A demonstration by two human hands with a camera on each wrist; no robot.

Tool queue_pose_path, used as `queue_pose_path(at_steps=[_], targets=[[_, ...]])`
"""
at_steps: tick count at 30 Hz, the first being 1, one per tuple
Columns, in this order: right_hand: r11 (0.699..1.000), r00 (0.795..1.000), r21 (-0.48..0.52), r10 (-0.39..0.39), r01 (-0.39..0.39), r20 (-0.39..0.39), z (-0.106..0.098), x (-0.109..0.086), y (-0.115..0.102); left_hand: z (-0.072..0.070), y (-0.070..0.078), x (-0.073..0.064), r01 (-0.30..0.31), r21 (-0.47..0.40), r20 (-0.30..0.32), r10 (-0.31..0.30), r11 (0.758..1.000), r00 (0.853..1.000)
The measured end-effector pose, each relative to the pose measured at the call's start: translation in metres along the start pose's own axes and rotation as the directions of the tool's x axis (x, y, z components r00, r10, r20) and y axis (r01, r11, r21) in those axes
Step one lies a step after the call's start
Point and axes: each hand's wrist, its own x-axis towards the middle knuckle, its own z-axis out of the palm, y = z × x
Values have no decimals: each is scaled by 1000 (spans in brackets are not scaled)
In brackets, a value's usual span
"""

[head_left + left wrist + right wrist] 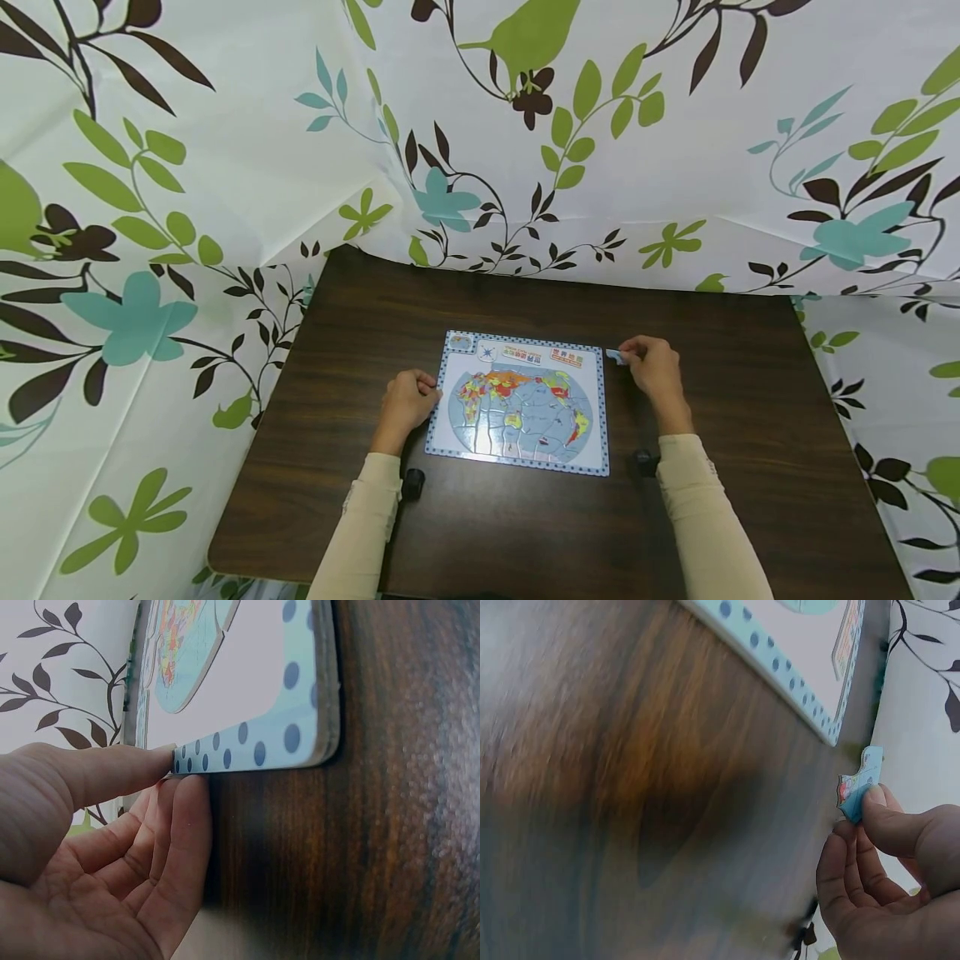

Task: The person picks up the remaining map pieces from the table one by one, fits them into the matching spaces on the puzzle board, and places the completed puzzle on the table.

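A world map jigsaw puzzle in a flat board with a blue dotted border lies on the table, its printed title upside down along the far edge. My left hand is at its left edge. In the left wrist view the thumb lies on the dotted border, with the fingers against the edge below. Just off the board's far right corner, my right hand pinches a small light-blue puzzle piece between thumb and fingers, a red patch showing on it. A pale gap shows at the upper left of the oval map.
The dark wood table extends on all sides of the board. A white cloth printed with leaves, flowers and birds hangs behind and at both sides. Black wrist devices sit by both forearms.
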Motion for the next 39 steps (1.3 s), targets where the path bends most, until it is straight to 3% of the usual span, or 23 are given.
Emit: queue_pose_path(at_steps=[8, 19, 30, 39], targets=[[999, 999, 10, -33, 33, 11, 9, -2, -11, 0, 0, 0, -6, 3, -1, 6, 1000, 1000], [999, 999, 24, -22, 21, 48, 20, -1, -24, 0, -2, 1, -19, 2, -11, 19, 1000, 1000], [995, 995, 40, -89, 88, 37, 32, -4, -39, 0, -3, 1, -19, -6, -14, 19, 1000, 1000], [991, 990, 63, -121, 116, 73, 40, -3, -50, 1, -2, 0, -21, -1, -16, 21, 1000, 1000]])
